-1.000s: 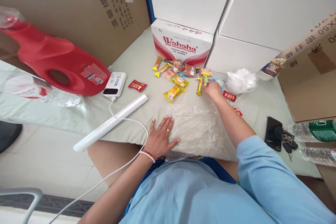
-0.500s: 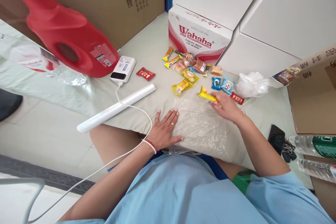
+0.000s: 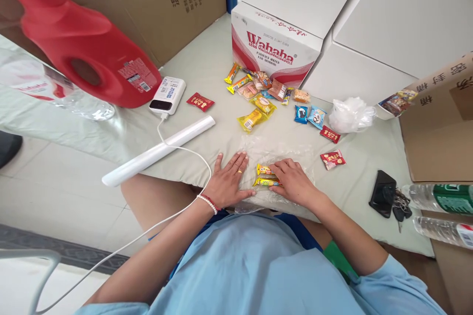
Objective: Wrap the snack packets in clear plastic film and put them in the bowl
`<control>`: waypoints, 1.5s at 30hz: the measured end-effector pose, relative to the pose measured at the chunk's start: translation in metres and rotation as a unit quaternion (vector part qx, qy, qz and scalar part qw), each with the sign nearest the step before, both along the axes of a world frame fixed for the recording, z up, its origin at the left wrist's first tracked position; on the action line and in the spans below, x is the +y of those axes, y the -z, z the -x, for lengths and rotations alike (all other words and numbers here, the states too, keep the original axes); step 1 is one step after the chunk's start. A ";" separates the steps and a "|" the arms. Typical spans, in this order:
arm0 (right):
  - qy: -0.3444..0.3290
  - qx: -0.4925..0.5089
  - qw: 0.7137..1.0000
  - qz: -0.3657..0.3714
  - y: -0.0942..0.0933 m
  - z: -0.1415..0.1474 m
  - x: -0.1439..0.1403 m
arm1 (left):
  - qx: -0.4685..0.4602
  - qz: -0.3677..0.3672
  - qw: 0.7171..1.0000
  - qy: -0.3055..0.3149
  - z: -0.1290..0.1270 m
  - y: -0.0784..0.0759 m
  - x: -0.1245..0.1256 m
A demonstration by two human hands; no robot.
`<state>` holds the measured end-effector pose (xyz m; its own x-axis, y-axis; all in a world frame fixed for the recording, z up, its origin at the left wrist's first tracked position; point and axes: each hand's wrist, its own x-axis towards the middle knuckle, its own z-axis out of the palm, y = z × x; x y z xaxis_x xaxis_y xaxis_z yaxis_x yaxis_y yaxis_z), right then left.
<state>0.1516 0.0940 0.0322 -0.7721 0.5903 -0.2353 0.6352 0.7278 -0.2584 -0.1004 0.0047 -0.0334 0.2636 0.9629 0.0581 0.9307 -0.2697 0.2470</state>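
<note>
My left hand (image 3: 228,182) lies flat with fingers spread, pressing the left edge of a clear plastic bag (image 3: 295,148) against the pale cloth. Over the bag, my right hand (image 3: 293,179) has its fingers closed around the right ends of two slim yellow snack packets (image 3: 266,182); those ends are hidden beneath the fingers. The two packets lie side by side. Beyond the bag is a yellow-wrapped cake (image 3: 252,120) among several small wrapped snacks. To the right are a blue packet (image 3: 301,114), a light-blue packet (image 3: 317,117) and two red packets, the nearer one (image 3: 333,159) beside my right hand.
A Wahaha water carton (image 3: 273,49) stands behind the snacks. Leftward are a power bank (image 3: 168,96) with a white cable, a white tube (image 3: 158,151), a red packet (image 3: 200,102) and a red jug (image 3: 92,44). A crumpled white bag (image 3: 351,115), phone (image 3: 383,194) and keys (image 3: 402,205) lie right.
My right hand has come down and toward me, bringing the yellow snack packets from beside the other snacks onto the clear bag. My left hand stays flat in place.
</note>
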 end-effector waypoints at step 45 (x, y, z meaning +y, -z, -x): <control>0.042 0.135 0.969 0.204 -0.026 -0.042 0.055 | 0.001 0.002 1.000 0.022 0.005 0.004 0.002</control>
